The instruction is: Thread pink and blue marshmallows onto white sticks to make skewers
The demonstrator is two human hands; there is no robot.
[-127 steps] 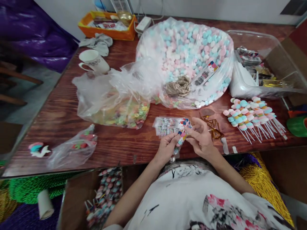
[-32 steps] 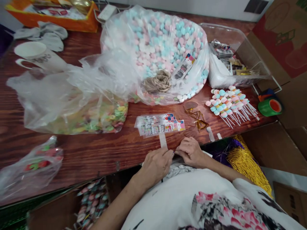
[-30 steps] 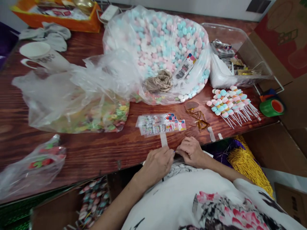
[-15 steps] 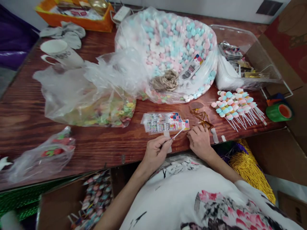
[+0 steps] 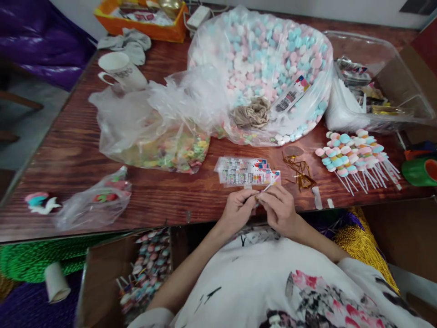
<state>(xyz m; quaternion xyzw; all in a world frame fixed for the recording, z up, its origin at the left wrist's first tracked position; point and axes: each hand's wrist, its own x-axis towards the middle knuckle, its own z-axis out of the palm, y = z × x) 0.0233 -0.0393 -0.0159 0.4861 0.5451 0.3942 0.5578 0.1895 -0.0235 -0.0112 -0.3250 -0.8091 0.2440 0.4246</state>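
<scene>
My left hand [image 5: 239, 209] and my right hand [image 5: 278, 205] meet at the table's front edge, fingertips together around a thin white stick [image 5: 268, 187]. Both are closed in a pinch; what lies between the fingertips is mostly hidden. Just behind them are overlapping printed clear packets [image 5: 242, 172]. Gold twist ties [image 5: 298, 171] lie right of the packets. Further right, candy sticks [image 5: 353, 155] with pink, blue and white pieces lie in a pile. A big clear bag [image 5: 266, 68] of similar pastel candies stands behind, with a brown cloth [image 5: 252, 113] on it.
At the left are a bag of colourful gummies [image 5: 164, 146], a white mug [image 5: 121, 70] and a small plastic bag [image 5: 99, 200]. An orange box [image 5: 143, 29] stands at the back. A clear bin [image 5: 378, 91] and green tape [image 5: 419, 172] are at the right. Below is a carton [image 5: 99, 282].
My right hand has moved left from beside the gold ties to meet my left hand at the stick. The view has shifted left, showing more of the table's left end.
</scene>
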